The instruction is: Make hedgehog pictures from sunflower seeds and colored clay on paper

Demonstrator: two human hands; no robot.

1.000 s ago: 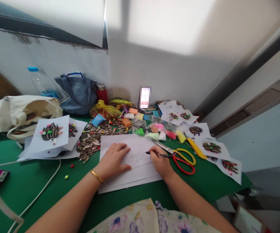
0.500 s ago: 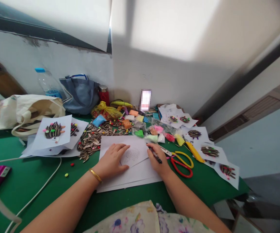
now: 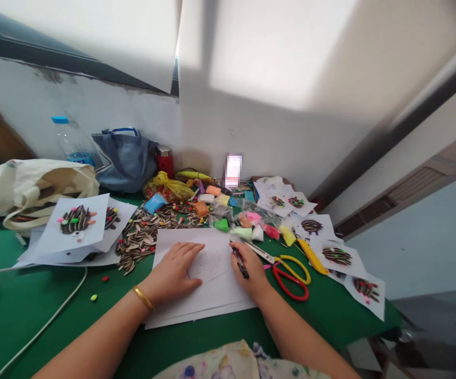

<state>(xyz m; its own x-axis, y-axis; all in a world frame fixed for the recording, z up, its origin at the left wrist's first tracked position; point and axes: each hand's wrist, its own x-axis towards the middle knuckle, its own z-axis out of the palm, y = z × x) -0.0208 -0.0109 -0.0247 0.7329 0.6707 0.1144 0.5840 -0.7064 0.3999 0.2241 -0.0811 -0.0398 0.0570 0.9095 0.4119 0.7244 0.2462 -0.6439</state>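
Observation:
White sheets of paper (image 3: pixel 212 295) lie stacked in front of me, the top one bearing a thin line drawing (image 3: pixel 208 261). My left hand (image 3: pixel 176 271) rests flat on the paper left of the drawing, fingers stretched out and thumb apart. Closed around a black pen (image 3: pixel 240 263), my right hand (image 3: pixel 254 271) sits at the paper's right side. The pen slants up toward the far side, and I cannot tell whether its tip touches the sheet. Just right of that hand lie scissors (image 3: pixel 291 276) with one yellow and one red handle.
Sunflower seeds (image 3: pixel 139 237) are heaped behind the paper, beside coloured clay packets (image 3: pixel 254 217). Seed-decorated cards (image 3: pixel 76 221) lie at left, more cards (image 3: pixel 336 256) at right. A yellow cutter (image 3: pixel 313 256) is near the scissors. Behind stand a blue bag (image 3: pixel 127 163), a bottle (image 3: pixel 72 142) and a lit phone (image 3: pixel 233 171).
My right hand has turned the pen from lying sideways, pointing at the drawing, to pointing away from me. The left hand stays flat on the paper. The whole view has shifted slightly.

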